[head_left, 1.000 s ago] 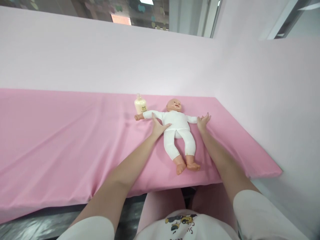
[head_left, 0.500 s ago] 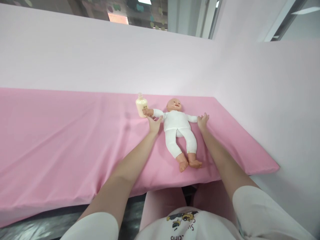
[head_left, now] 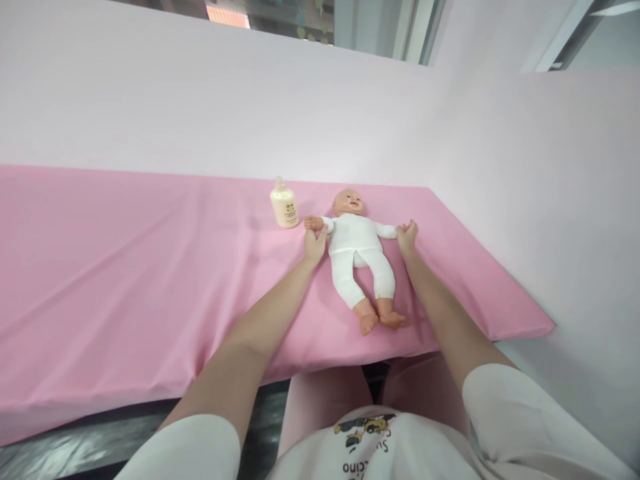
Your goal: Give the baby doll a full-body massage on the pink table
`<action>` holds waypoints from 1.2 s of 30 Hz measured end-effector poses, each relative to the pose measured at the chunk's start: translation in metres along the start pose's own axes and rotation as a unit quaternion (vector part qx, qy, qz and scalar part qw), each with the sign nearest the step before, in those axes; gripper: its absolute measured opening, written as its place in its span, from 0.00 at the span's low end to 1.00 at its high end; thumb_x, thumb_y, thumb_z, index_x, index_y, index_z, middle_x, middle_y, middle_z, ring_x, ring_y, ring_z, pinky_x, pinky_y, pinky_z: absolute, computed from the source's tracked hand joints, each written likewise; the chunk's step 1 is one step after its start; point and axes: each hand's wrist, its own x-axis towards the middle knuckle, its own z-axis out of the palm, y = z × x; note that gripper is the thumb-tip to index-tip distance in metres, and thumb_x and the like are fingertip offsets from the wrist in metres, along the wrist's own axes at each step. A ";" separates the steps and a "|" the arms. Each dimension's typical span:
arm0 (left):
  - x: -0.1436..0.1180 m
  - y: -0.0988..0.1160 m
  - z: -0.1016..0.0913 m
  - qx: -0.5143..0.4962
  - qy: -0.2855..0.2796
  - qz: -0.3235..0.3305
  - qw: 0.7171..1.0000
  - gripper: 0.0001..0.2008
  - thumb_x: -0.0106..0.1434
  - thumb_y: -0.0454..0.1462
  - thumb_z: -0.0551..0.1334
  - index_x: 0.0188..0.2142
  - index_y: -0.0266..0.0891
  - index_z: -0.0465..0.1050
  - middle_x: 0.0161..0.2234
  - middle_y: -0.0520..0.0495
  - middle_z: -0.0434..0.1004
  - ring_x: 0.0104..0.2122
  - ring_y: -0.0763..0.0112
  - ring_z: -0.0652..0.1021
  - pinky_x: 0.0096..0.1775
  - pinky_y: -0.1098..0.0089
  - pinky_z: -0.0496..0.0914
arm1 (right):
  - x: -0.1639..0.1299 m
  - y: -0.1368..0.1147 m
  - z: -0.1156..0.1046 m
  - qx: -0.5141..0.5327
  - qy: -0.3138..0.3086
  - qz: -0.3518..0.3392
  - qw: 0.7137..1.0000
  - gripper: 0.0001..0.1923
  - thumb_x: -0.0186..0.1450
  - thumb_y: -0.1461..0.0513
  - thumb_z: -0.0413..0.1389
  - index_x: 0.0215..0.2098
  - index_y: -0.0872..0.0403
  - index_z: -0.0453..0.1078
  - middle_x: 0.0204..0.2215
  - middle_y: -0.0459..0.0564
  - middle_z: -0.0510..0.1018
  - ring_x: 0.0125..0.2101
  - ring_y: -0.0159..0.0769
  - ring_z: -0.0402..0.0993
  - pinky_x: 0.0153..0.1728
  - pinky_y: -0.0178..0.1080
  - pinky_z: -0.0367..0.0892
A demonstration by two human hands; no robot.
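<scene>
In the head view, a doll (head_left: 354, 233) in a white suit is lying on its back on a pink cover (head_left: 125, 267), right of the middle of the scene. Its head is pointing toward the far edge and its bare feet (head_left: 379, 319) are pointing toward the near edge. Its arms are stretching out to the left and right.

The person's left hand (head_left: 315, 245) is curling round the doll's arm on the left, with the thumb lying along the white sleeve and the doll's small fist (head_left: 313, 223) showing just beyond the fingers. The right hand (head_left: 408, 239) is closing round the end of the doll's arm on the right; the exact finger hold there is too small to tell.

A cream-coloured bottle (head_left: 284, 207) with a printed front is standing upright on the cover, just left of the doll's fist. A pale wall (head_left: 200, 107) is rising behind the far edge, with a window (head_left: 305, 23) showing above it. At the near side, the person is wearing a white printed shirt (head_left: 385, 460).
</scene>
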 end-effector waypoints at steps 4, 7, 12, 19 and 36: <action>-0.004 0.007 0.001 0.033 -0.017 0.031 0.999 0.11 0.71 0.45 0.60 0.44 0.40 0.71 0.49 0.38 0.79 0.55 0.55 0.78 0.64 0.54 0.69 | 0.001 -0.001 -0.003 -0.004 -0.008 0.005 1.000 0.37 0.60 0.64 0.55 0.67 0.65 0.57 0.62 0.68 0.64 0.58 0.44 0.73 0.65 0.48 0.65; -0.006 0.009 0.003 0.060 -0.053 0.051 0.995 0.07 0.70 0.41 0.59 0.40 0.42 0.71 0.45 0.40 0.80 0.51 0.57 0.79 0.61 0.55 0.70 | 0.002 -0.002 -0.005 -0.007 -0.009 0.010 1.000 0.37 0.60 0.64 0.55 0.67 0.64 0.57 0.61 0.68 0.66 0.59 0.45 0.72 0.66 0.50 0.64; -0.007 0.002 0.007 0.052 -0.089 0.092 0.990 0.16 0.63 0.38 0.62 0.51 0.40 0.71 0.51 0.41 0.79 0.53 0.60 0.78 0.61 0.58 0.70 | 0.002 -0.005 -0.007 -0.010 -0.006 0.020 1.000 0.38 0.60 0.63 0.55 0.68 0.64 0.56 0.62 0.68 0.66 0.61 0.45 0.71 0.67 0.50 0.61; -0.004 -0.012 0.015 0.047 -0.105 0.154 0.981 0.20 0.58 0.33 0.64 0.51 0.41 0.72 0.51 0.42 0.79 0.53 0.60 0.79 0.60 0.58 0.71 | -0.001 -0.011 -0.011 -0.013 0.001 0.029 0.999 0.38 0.60 0.62 0.56 0.67 0.62 0.57 0.59 0.65 0.70 0.59 0.46 0.73 0.66 0.48 0.64; -0.002 -0.012 0.016 0.039 -0.075 0.174 0.981 0.10 0.61 0.37 0.65 0.43 0.42 0.74 0.43 0.44 0.81 0.46 0.60 0.80 0.53 0.58 0.73 | -0.002 -0.011 -0.012 -0.014 0.004 0.028 0.999 0.35 0.61 0.62 0.55 0.66 0.62 0.59 0.62 0.67 0.69 0.63 0.45 0.70 0.68 0.47 0.61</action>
